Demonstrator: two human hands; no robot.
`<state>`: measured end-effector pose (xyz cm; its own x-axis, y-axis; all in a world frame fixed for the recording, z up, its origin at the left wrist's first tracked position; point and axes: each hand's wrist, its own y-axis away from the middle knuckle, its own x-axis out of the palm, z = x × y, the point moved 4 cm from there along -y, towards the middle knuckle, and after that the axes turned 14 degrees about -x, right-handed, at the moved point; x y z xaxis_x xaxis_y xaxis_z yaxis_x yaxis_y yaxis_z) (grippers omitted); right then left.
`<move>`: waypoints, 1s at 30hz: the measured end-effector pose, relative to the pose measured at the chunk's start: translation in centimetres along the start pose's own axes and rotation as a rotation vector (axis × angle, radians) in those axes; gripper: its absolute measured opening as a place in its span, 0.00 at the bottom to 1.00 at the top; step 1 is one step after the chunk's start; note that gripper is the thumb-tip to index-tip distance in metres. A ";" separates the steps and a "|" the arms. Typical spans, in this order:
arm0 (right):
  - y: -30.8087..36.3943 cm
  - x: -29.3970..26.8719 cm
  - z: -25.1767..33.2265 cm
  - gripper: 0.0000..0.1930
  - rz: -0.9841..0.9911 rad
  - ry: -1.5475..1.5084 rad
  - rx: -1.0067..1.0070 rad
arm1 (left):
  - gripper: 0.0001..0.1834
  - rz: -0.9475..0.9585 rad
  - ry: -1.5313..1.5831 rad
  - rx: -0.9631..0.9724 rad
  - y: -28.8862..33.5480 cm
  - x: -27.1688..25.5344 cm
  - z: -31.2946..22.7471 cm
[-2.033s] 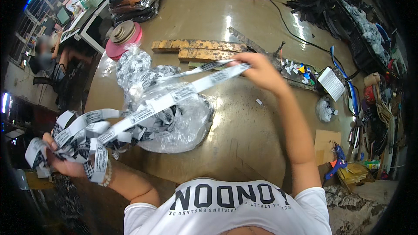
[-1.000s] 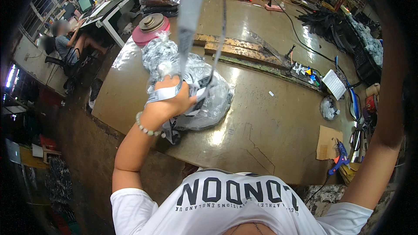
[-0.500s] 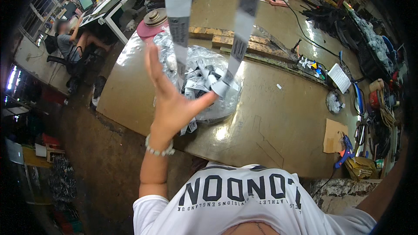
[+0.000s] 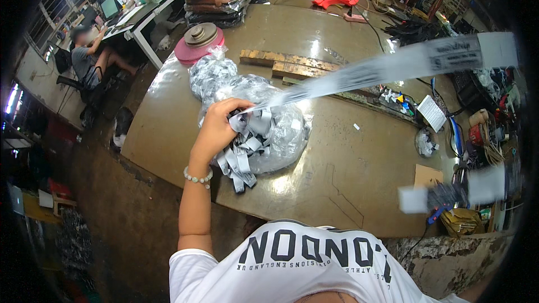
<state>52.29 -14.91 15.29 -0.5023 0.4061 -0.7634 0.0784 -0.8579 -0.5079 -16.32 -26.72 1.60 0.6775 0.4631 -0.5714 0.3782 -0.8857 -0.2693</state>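
My left hand (image 4: 218,129), with a bead bracelet on the wrist, is closed at the near left of a clear plastic bag (image 4: 289,140). Its fingers pinch a white-and-grey printed label ribbon (image 4: 387,76). From there the ribbon stretches, blurred, up to the right edge of the view. A loose blurred length of ribbon (image 4: 415,199) hangs at the lower right. More looped label strips (image 4: 238,163) spill from the bag beside my hand. My right hand is out of view.
Long wooden bars (image 4: 314,67) lie across the table (image 4: 382,151) behind the bag. A pink disc (image 4: 193,53) stands at the far left, near wrapped stacks (image 4: 219,5). A blue glue gun (image 4: 441,210) sits at the right edge. Two other people sit farther off.
My left hand has gone from spread fingers to a closed grip on the ribbon. The ribbon, hanging vertically before, now runs off to the right. My right arm has mostly left the view.
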 end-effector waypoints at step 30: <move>-0.1 23.3 30.6 0.13 0.530 -1.416 -0.583 | 0.32 0.171 -0.362 0.002 3.1 1.9 -1.8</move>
<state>14.21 -15.03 9.78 -0.6371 -0.7642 -0.1004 0.6250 -0.4359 -0.6476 -12.73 -28.50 1.12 0.4641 0.2678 -0.8443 0.2783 -0.9490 -0.1480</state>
